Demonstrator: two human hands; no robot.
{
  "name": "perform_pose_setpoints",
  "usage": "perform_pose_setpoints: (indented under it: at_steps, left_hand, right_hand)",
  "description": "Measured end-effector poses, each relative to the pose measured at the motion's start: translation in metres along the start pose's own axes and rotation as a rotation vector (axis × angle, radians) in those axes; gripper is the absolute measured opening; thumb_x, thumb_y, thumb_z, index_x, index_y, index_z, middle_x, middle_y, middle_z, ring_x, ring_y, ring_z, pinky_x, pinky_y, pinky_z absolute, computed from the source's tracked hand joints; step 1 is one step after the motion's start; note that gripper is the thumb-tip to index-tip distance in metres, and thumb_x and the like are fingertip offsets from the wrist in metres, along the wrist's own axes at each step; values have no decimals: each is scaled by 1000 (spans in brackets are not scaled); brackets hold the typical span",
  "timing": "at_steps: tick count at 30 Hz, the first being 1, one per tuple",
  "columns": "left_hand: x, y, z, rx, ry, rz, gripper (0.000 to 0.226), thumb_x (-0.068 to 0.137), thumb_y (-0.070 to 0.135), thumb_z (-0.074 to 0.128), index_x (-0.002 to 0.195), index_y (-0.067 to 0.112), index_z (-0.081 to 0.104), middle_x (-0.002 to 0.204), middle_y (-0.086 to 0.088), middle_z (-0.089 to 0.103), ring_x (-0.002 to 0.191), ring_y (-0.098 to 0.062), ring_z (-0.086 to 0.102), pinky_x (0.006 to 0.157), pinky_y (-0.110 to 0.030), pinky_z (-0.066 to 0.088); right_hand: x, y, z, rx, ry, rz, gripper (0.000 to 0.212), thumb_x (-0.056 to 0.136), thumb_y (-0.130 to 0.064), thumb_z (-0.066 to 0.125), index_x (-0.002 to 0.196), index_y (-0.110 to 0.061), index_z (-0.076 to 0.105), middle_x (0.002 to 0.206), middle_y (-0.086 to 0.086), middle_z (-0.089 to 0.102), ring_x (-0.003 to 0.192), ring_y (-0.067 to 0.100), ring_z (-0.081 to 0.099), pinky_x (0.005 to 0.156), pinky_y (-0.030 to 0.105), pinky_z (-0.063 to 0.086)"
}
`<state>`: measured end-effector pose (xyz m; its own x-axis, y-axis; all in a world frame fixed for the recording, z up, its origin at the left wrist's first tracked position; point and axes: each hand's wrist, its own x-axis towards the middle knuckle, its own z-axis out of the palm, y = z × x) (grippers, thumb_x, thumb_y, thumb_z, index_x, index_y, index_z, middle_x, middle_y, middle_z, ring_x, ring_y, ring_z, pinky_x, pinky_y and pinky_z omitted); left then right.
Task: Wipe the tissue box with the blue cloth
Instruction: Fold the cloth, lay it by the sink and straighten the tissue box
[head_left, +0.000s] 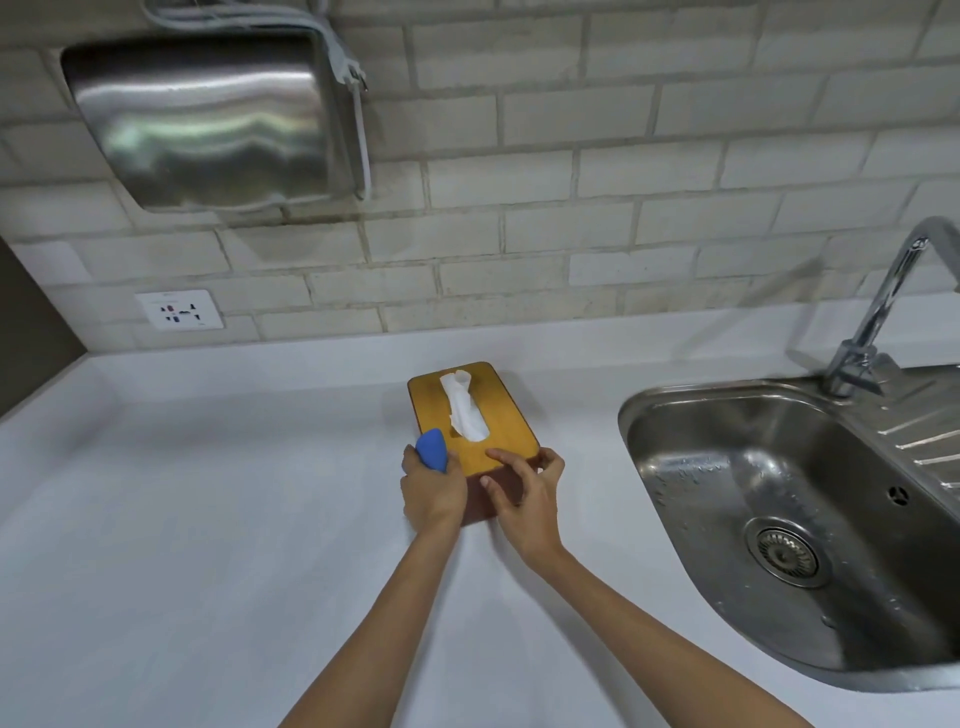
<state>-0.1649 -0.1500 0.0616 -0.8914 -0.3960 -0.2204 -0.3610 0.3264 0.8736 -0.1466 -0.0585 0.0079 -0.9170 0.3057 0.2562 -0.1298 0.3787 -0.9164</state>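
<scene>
While my left hand (434, 493) balled the blue cloth (432, 449) against the near corner of the tissue box (498, 415) on the counter (208, 519), my right hand (524, 493), fingers spread, steadied it; I judged a hard swipe could snag the tissue (464, 405).

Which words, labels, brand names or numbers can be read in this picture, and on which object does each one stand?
No text can be read.
Wall socket: faint small marks on its white plate, too small and blurred to read.
Tissue box: plain wooden top, no label visible.
Blue cloth, steel hand dryer, sink, tap: no writing visible.
</scene>
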Motion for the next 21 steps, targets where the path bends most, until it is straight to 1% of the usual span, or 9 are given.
perform_pose_setpoints:
  at_steps: [2,4,6,8,10,13,14,17,21]
  left_hand:
    - [-7,4,2,-102,-34,-56,54,94,32,45,142,12,29,133,-22,48,114,-38,54,97,-47,47]
    - [-16,8,2,-258,-72,-111,51,96,30,39,143,14,27,139,-21,40,119,-39,50,100,-48,45]
    - [-26,11,-2,-421,-130,-154,45,97,25,34,141,17,30,138,-20,42,122,-38,48,102,-51,43]
    - [-35,8,-11,-523,-218,-237,45,99,28,32,143,19,28,135,-18,50,119,-35,52,102,-48,44]
    - [-44,4,-21,-507,-288,-311,47,100,36,30,141,14,34,119,-15,60,105,-33,59,92,-40,49]
    - [-55,6,-33,-459,-423,-344,42,99,39,31,122,8,49,76,-10,68,78,-28,60,74,-37,50]
    - [-58,10,-34,-469,-471,-343,39,99,36,32,117,7,51,76,-13,70,79,-29,61,75,-38,50]
    - [-64,25,-33,-415,-553,-285,21,96,21,42,101,7,57,108,-22,63,101,-37,61,88,-41,48]
    - [-69,44,-30,-241,-656,-150,7,84,7,46,85,5,52,97,-17,55,90,-30,54,79,-39,46]
  right_hand:
    - [0,-4,-1,-32,-14,8,32,84,-7,68,114,-17,67,122,2,27,110,14,44,89,3,37]
    - [2,-6,-4,-58,-41,12,31,85,-5,66,114,-15,68,120,1,28,104,12,54,85,-1,36]
    - [6,-6,-12,-91,-91,14,30,86,-4,63,114,-14,68,124,8,38,95,-8,53,78,-6,34]
    - [9,-4,-24,-103,-132,41,31,88,-6,61,117,-15,66,124,13,50,103,-7,50,88,7,41]
    - [9,-2,-38,-27,-106,91,30,90,-7,58,118,-14,64,121,12,58,112,16,54,96,27,45]
    - [5,-2,-58,124,-46,259,16,94,-16,55,107,-15,65,108,8,62,100,22,57,83,29,47]
    - [2,-4,-64,208,-70,365,14,95,-22,53,102,-17,64,102,7,62,94,23,59,76,30,48]
    - [-7,-10,-82,391,-213,649,31,98,-41,40,100,-19,61,89,7,64,79,24,64,65,32,52]
    - [-24,-1,-101,501,-288,797,45,95,-53,37,102,-15,60,91,12,66,79,28,65,73,39,54]
